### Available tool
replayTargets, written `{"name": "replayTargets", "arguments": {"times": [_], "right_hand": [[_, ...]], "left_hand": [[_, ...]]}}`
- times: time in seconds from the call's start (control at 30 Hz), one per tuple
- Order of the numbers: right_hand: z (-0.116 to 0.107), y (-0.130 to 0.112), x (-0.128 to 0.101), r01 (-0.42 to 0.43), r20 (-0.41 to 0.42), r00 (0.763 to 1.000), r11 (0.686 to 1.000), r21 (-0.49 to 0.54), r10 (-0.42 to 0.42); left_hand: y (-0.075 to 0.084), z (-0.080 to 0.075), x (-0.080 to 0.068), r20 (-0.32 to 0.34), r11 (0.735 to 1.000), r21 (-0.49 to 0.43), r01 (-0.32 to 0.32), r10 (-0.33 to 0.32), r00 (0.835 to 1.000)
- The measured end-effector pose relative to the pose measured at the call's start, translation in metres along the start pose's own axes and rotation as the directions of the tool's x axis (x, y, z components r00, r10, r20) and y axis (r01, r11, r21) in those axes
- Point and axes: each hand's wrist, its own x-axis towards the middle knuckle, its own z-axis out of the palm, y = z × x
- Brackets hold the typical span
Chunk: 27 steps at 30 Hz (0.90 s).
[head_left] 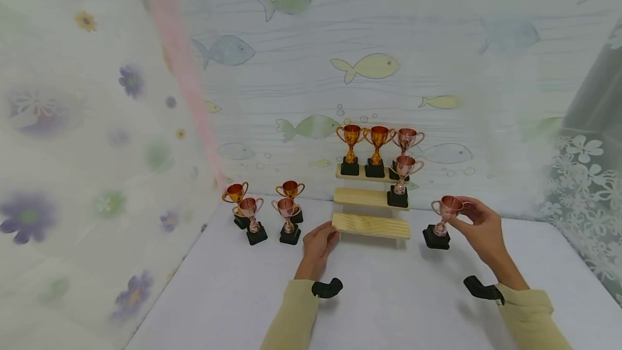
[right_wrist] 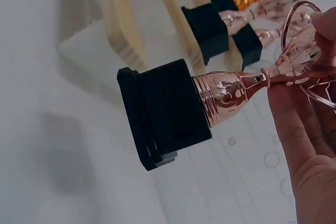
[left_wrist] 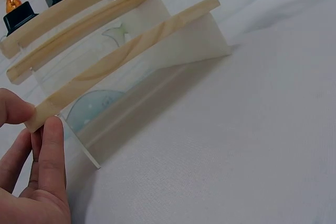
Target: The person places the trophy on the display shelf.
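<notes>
Right of centre in the head view, the right hand (head_left: 478, 226) pinches the rose-gold trophy (head_left: 443, 220) by its cup, seemingly just off the table (head_left: 389, 307), while the left hand (head_left: 318, 244) pinches the stepped wooden stand (head_left: 371, 224)'s lowest plank end; placing it there likely needs a leftward carry, base level.

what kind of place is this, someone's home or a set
Likely a staged tabletop set, not a lived-in room: fish-print sheeting hangs as a backdrop, flowered curtains close the sides, and small trophies stand on a wooden step shelf on a white-covered table.
</notes>
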Motion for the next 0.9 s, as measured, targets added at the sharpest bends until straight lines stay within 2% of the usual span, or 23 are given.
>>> {"name": "replayTargets", "arguments": {"times": [0.2,0.37,0.5,0.9], "right_hand": [[0.017,-0.018,-0.002,0.061,0.061,0.996,0.995,0.076,-0.066],[0.034,-0.023,0.0,0.084,0.06,0.994,0.984,0.158,-0.094],[0.046,-0.02,0.001,0.068,0.072,0.994,0.978,0.198,-0.084],[0.066,-0.018,0.011,0.034,0.079,0.996,0.98,0.196,-0.05]], "left_hand": [[0.001,-0.001,0.001,0.015,1.0,0.001,-0.008,0.008,1.0],[0.0,-0.001,0.002,0.021,1.0,-0.01,-0.015,0.015,1.0],[-0.001,-0.002,0.003,0.019,1.0,-0.018,-0.013,0.013,1.0],[-0.002,-0.002,0.005,0.026,0.999,-0.044,-0.014,0.015,1.0]]}}
